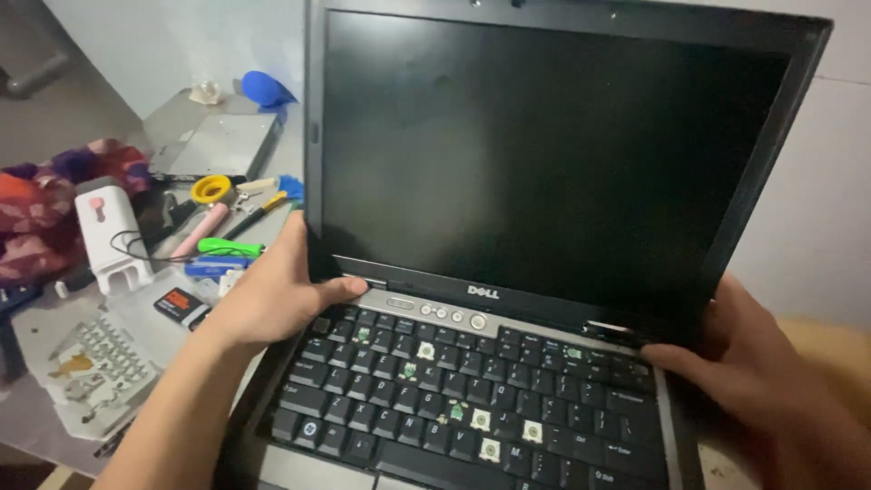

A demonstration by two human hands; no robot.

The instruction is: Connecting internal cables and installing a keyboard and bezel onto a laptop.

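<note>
Left hand [281,295], right hand [744,363] — gripping laptop [544,181] hinge corners.

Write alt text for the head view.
Two bare hands, left hand and right hand, grip an open black laptop at its hinge corners; the screen is dark and several keys are missing. Tools and a white case lie on the table to the left.
</note>
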